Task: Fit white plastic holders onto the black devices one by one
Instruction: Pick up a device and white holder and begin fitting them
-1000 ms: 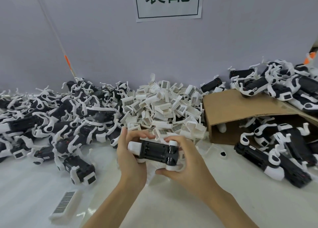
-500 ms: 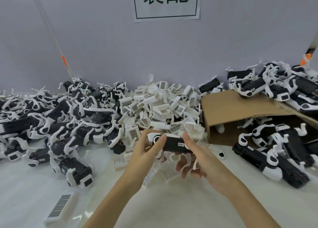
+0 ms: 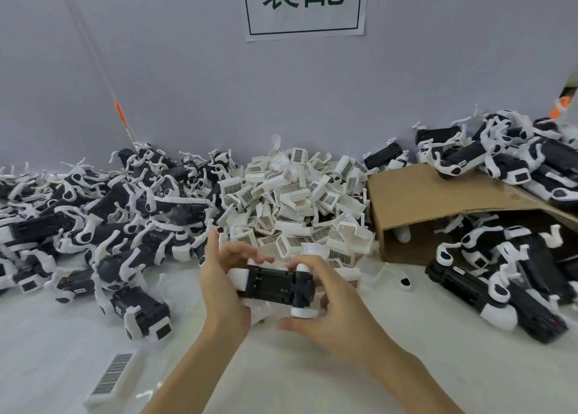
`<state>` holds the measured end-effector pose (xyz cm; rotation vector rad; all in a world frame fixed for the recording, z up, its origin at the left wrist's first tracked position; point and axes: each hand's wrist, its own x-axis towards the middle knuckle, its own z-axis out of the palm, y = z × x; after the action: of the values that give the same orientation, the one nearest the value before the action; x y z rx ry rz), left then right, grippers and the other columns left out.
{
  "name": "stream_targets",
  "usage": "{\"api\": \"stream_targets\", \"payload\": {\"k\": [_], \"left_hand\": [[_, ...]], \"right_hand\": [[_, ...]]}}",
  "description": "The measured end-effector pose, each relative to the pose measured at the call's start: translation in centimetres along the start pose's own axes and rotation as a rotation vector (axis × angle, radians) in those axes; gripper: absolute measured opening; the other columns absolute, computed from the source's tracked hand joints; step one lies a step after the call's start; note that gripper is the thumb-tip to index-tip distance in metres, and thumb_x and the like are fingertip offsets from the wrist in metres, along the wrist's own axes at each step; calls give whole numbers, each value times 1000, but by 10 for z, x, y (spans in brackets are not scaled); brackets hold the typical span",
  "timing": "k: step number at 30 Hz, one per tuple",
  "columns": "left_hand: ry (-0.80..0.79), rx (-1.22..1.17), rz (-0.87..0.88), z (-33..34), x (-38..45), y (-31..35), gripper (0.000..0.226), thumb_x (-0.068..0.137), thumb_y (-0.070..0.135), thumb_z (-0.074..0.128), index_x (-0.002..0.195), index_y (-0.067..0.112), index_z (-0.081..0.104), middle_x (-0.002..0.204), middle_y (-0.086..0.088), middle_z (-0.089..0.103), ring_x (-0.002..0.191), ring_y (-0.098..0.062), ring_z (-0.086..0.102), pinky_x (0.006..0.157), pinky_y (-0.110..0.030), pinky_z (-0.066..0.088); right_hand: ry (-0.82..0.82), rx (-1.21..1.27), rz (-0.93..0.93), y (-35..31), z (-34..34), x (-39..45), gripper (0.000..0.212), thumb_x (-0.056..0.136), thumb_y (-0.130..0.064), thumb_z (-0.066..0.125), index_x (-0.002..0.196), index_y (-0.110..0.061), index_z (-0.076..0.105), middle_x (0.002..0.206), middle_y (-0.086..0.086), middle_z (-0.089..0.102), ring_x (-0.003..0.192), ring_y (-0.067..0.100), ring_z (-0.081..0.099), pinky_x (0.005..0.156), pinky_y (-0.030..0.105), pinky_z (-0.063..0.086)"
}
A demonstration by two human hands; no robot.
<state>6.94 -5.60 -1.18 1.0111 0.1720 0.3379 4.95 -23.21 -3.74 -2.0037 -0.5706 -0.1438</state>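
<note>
I hold one black device [image 3: 275, 285] with white ends level above the white table, its ribbed underside facing me. My left hand [image 3: 223, 285] grips its left end, fingers curled over the top. My right hand [image 3: 328, 313] grips the right end around a white rounded part. A heap of loose white plastic holders [image 3: 297, 201] lies just behind my hands. Whether a holder sits on the held device I cannot tell.
Black devices with white holders are piled at the left [image 3: 103, 213]. A tipped cardboard box [image 3: 438, 201] at the right has more devices in and on it. One loose holder [image 3: 112, 379] lies at the front left. A grey wall with a paper sign [image 3: 305, 4] stands behind.
The device has been turned over from its labelled side to its ribbed underside and brought lower and nearer to me. Both hands shifted their hold to its ends.
</note>
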Motion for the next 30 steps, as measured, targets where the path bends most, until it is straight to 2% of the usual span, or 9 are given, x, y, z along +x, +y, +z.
{"api": "stream_targets", "payload": {"k": [3,7,10,13,16,19,23,26,30], "left_hand": [[-176,59,27,-1,4,3,64,104,62,48,95,2,68,89,-19,71,90,-35,68,87,-45,56],[-399,421,274,0,0,-4,50,90,54,68,124,18,64,113,1,75,103,-13,72,82,-25,57],[-417,548,351,4,-5,-14,43,94,37,79,127,20,57,109,16,71,100,-2,69,80,-14,52],[-310,521,335,7,-9,-14,49,84,49,73,121,25,51,103,27,67,94,3,66,80,-14,52],[-188,470,200,5,-6,-14,61,80,61,69,127,30,46,113,2,69,100,-13,69,87,-26,54],[-132,460,163,6,-6,-12,63,79,64,67,129,35,44,105,4,72,92,-3,69,77,-15,49],[-165,456,183,8,-8,-13,50,79,59,71,117,40,45,115,-9,68,103,-24,69,88,-31,54],[-198,451,212,9,-11,-15,50,80,54,74,118,34,49,117,-7,67,105,-27,70,95,-40,57],[-217,457,224,8,-11,-17,47,82,52,75,117,32,51,111,-3,69,100,-22,71,86,-33,58]], "right_hand": [[44,76,-1,2,-3,2,72,76,-47,91,133,-45,48,117,-23,60,103,2,61,80,12,49],[109,348,49,5,-18,6,73,76,-45,87,138,-40,49,125,-15,65,115,13,66,96,38,58],[86,380,28,6,-31,6,75,78,-61,82,143,-45,48,131,-15,66,123,14,65,100,35,56],[113,256,-6,6,-45,5,69,90,-83,48,151,-51,42,139,-18,59,112,5,65,87,22,54],[416,25,-147,19,-59,10,38,108,-51,45,142,-38,56,128,-9,62,87,16,63,78,29,54],[479,-360,-108,40,-65,20,34,107,-17,54,138,-28,63,145,-8,54,121,19,56,105,42,47],[355,-627,-30,54,-55,20,43,104,-3,56,141,-24,63,158,4,49,147,23,42,118,40,28],[522,-538,-121,46,-59,21,46,99,5,60,140,-15,65,136,4,62,127,26,54,108,41,43],[661,-114,-53,32,-66,18,34,105,-16,62,139,-19,65,124,-12,65,113,4,61,96,15,48]]}}
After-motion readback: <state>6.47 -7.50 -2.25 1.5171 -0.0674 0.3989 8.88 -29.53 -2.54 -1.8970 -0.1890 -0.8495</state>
